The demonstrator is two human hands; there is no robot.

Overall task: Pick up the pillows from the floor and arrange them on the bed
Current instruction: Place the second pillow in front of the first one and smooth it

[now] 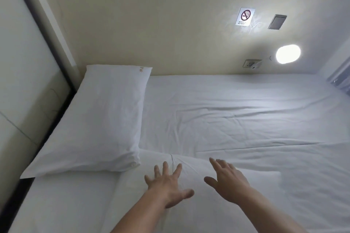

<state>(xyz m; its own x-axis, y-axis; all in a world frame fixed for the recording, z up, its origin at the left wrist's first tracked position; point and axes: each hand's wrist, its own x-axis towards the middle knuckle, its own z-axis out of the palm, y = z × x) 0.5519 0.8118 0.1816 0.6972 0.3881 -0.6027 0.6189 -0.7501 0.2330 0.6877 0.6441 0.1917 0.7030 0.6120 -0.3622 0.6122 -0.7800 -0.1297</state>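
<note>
White pillow (94, 125) lies along bed's (246, 119) left edge. Second pillow (132, 204) at near edge, under left hand (168, 185), fingers spread flat. Right hand (227, 181) open, just above it.

You see one white pillow (98, 119) lying flat at the far left of the white-sheeted bed (246, 119), and a second pillow (189, 213) near you.

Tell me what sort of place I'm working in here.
Probably a hostel or capsule-style hotel bunk: a no-smoking sign on the wall, a bedside light beside a wall socket, and a white-sheeted bed boxed in by walls, with a pillow on it.
</note>
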